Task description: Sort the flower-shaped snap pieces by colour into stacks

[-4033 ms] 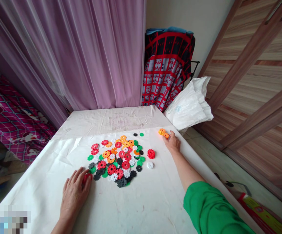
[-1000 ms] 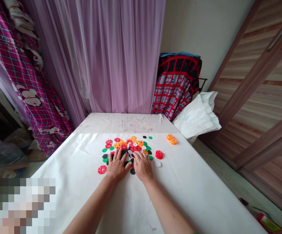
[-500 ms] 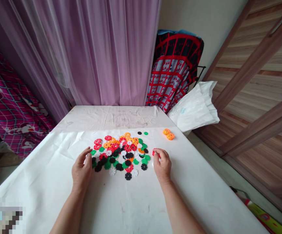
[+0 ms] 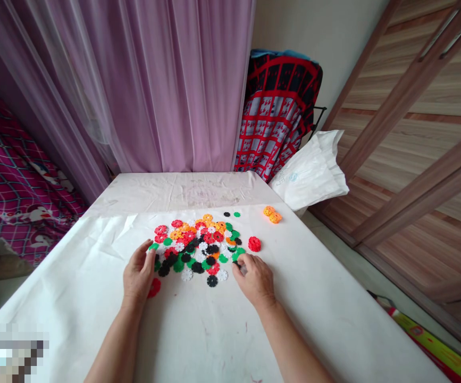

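Observation:
A loose heap of flower-shaped plastic discs [image 4: 198, 249] in red, orange, green, black and white lies on the table. At its right edge my right hand [image 4: 256, 279] has thumb and forefinger closed around a black disc [image 4: 236, 264], mostly hidden by the fingers. My left hand [image 4: 138, 271] rests at the heap's left edge, thumb and fingers curved and apart, close to a green disc [image 4: 153, 246]. Beside its wrist is a red disc [image 4: 154, 288], partly covered by the hand. Just beyond my right hand sits a small stack of red discs [image 4: 254, 244].
Orange discs [image 4: 272, 214] sit together at the far right of the white-covered table [image 4: 198, 330]. A lone black disc [image 4: 226, 214] and a lone green one [image 4: 237, 214] lie behind the heap. A white bag [image 4: 310, 170] stands past the table's right edge.
My right hand has left the red discs, which now rest on the table, and moved left and nearer to a black disc. A red disc has appeared beside my left wrist. The view has shifted slightly.

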Available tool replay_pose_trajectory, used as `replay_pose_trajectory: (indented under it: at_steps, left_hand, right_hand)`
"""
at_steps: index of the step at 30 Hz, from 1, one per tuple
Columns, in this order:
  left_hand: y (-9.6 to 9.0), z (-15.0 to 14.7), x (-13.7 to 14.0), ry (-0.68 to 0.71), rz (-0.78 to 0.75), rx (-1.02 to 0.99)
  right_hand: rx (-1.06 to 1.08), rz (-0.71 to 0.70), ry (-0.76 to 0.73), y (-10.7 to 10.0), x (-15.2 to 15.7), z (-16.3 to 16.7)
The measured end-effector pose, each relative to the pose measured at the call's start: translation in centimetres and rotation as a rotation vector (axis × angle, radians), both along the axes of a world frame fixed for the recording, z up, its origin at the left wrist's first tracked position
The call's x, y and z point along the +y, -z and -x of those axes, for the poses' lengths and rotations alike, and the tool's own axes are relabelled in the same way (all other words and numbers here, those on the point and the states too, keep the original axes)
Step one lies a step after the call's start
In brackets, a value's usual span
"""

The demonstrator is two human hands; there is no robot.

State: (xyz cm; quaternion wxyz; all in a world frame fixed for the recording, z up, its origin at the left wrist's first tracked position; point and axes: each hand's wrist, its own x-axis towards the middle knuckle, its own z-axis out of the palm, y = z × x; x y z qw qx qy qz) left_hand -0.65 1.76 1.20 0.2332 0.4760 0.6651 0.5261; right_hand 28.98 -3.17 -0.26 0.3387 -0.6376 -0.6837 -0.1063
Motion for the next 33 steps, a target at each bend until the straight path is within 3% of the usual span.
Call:
replay_pose_trajectory:
  at_steps: [5, 13, 33]
  left_hand:
    - [-0.1, -1.5, -0.1, 0.100, -0.026, -0.018]
    - [-0.3, -1.3, 0.1, 0.093, 0.000, -0.082]
    - [-0.7, -1.4, -0.2, 0.061, 0.011, -0.140]
  right_hand:
    - [-0.053, 0.086, 0.051, 0.2, -0.6, 0.5]
    - [-0.083, 0.119, 0.083, 0.4, -0.7, 0.7]
    - [0.123, 0.265, -0.013, 0.4, -1.3, 0.6]
